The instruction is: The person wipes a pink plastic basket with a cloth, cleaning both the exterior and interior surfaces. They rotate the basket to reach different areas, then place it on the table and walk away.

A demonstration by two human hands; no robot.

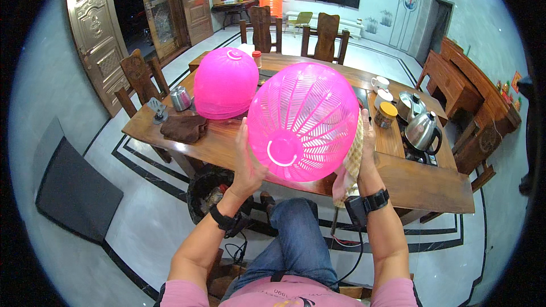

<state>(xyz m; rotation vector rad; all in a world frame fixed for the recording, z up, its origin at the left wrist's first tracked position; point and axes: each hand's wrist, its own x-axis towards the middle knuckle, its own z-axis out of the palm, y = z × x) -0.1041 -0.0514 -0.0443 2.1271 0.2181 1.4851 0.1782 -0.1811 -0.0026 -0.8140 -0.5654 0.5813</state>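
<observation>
Between my two hands is a pink slotted plastic dome cover (305, 115), held tilted over the wooden table's near edge, its white ring handle towards me. My left hand (248, 166) presses on its left side with the palm. On the right side, my right hand (367, 145) grips it together with a checked cloth (352, 160) that hangs down. A second pink dome cover (227, 83) stands on the table further left, its handle on top. Beside that one lie a folded brown towel (184, 128), a metal cup (180, 98) and a slotted metal utensil (157, 108).
Right on the table (422, 183) are a steel kettle (421, 132), a steel pot (410, 104), a yellow-lidded jar (386, 115) and white mugs (379, 83). A black bin (211, 192) stands below the near edge. Wooden chairs (326, 36) surround the table.
</observation>
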